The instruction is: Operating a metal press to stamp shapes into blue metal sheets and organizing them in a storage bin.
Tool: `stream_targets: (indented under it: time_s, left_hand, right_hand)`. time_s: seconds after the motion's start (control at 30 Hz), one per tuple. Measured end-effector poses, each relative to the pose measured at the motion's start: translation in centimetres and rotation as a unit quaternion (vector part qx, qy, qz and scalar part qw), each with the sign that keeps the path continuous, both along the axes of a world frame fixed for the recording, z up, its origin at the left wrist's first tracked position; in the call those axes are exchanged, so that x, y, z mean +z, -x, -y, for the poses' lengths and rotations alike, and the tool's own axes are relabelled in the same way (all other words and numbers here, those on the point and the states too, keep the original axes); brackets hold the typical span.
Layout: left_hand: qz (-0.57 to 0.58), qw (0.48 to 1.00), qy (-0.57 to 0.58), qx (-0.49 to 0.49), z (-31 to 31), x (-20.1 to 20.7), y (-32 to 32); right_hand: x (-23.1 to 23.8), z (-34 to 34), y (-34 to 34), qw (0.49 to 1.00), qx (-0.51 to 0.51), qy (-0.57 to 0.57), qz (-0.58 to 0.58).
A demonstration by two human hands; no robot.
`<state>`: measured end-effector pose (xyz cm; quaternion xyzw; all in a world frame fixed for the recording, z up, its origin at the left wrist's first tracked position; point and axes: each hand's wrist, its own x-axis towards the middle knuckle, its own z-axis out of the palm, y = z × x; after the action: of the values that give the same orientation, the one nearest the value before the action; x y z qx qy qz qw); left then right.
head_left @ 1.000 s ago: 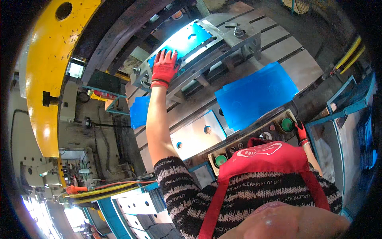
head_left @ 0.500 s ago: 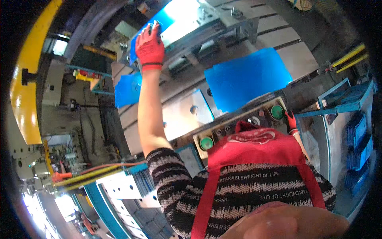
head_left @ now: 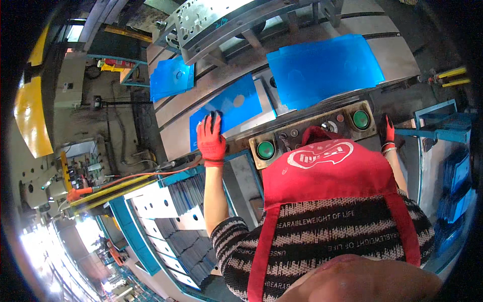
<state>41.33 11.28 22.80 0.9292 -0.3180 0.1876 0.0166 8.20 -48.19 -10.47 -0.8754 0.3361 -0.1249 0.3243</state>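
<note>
My left hand (head_left: 211, 138), in a red glove with dark fingertips, grips the near left edge of a flat blue sheet (head_left: 224, 106) with round holes in it. Its thumb side is partly hidden. The sheet lies slanted over a silver plate (head_left: 267, 95) on the slotted machine bed. My right hand (head_left: 388, 132), also in a red glove, is beside the right end of the control panel (head_left: 309, 132), near a green button (head_left: 360, 120). Its fingers point forward, stretched out, and nothing shows in them.
A stack of blue sheets (head_left: 324, 70) lies on the bed at right, and smaller blue pieces (head_left: 172, 78) at left. Behind stands a metal die (head_left: 206, 25). Racks of plates (head_left: 176, 231) are at lower left; a blue-framed cart (head_left: 437, 133) is at right.
My left hand has come back toward me from the die, bringing the blue sheet down over the silver plate. The die's top is now uncovered. My right hand stays beside the panel.
</note>
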Motion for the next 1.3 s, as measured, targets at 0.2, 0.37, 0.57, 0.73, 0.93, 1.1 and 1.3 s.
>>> stream_targets:
  time_s: [0.2, 0.37, 0.57, 0.73, 0.93, 1.1, 1.3]
  left_hand:
    - [-0.053, 0.998, -0.027, 0.008, 0.2, -2.8, 0.4]
    - [-0.182, 0.980, -0.068, -0.031, -0.9, -2.6, -0.2]
    - [-0.186, 0.976, -0.085, -0.080, 2.1, -1.0, -0.6]
    - [-0.296, 0.918, 0.262, -0.017, 9.5, -1.9, 1.3]
    - [-0.421, 0.860, 0.289, 0.003, 14.6, -6.3, 0.5]
    - [-0.373, 0.854, 0.348, -0.105, 14.9, -5.7, 1.8]
    - [-0.372, 0.812, 0.446, -0.057, 16.2, -4.6, 3.5]
  right_hand:
    - [3.0, -0.4, -1.5, 0.995, 0.028, -0.037, 0.085]
    - [3.8, -0.8, -0.4, 0.956, -0.135, -0.223, 0.137]
    - [8.6, -0.9, -1.3, 0.958, -0.113, 0.262, 0.006]
    - [27.9, -11.5, -13.4, 0.899, -0.073, -0.092, 0.422]
    - [30.2, -14.6, -18.9, 0.954, 0.146, 0.242, 0.104]
    - [29.2, -15.0, -19.0, 0.951, 0.149, 0.270, 0.034]
    - [28.8, -15.2, -19.2, 0.953, 0.151, 0.260, 0.042]
